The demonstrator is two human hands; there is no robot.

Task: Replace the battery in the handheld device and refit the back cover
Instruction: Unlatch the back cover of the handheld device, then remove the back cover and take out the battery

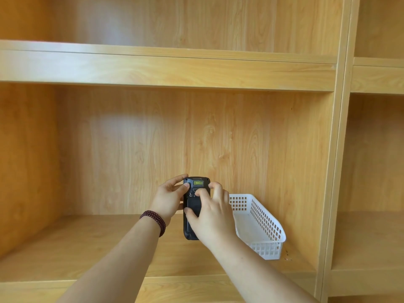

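Observation:
A black handheld device [192, 206] is held upright in the air, its back facing me, with a small yellow label near its top. My left hand [168, 200] grips its left edge, thumb on the upper back. My right hand [211, 217] wraps the right side; its forefinger presses near a small latch on the upper back and its thumb rests on the dark back cover [194, 205]. The lower right part of the device is hidden by my right hand. No loose battery shows.
A white perforated plastic basket [262, 228] stands on the wooden shelf board [87, 243] just right of my hands, partly hidden behind my right hand. The shelf's back panel is close behind the device. An upright divider [332, 171] closes the compartment on the right.

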